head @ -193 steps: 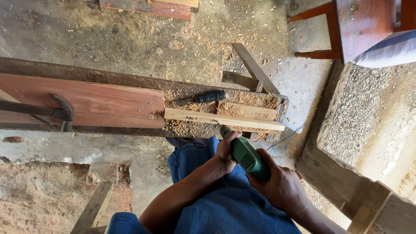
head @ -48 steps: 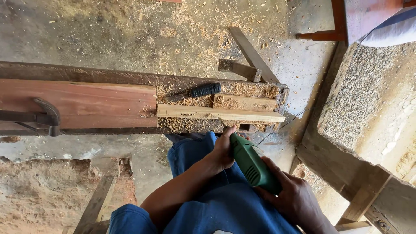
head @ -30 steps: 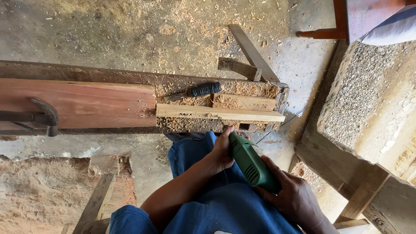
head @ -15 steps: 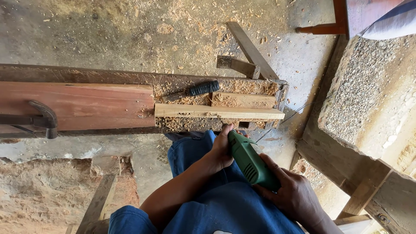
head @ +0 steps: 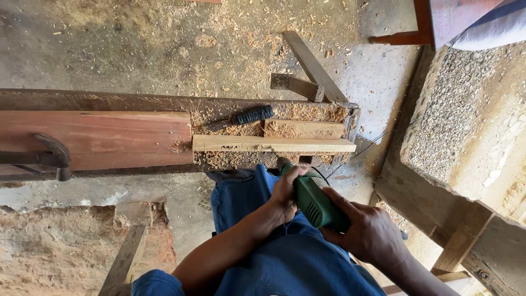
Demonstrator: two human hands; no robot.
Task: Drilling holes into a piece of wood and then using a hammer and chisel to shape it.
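Lower centre of the frame: the right hand [head: 371, 233] grips the green drill's [head: 316, 201] body, the left hand [head: 286, 190] wraps its nose — the bit hidden under the pale wood strip [head: 273, 144].

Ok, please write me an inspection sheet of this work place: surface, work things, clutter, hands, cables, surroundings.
Surface: wooden bench, covered with sawdust at its right end.
Work things: green power drill, held in front of the pale wood strip; reddish plank to its left.
Clutter: dark-handled tool lying in the sawdust; metal clamp on the plank.
Hands: left hand at the drill's front; right hand on its body.
Cables: thin cord running right.
Surroundings: dusty floor; rough stone block.
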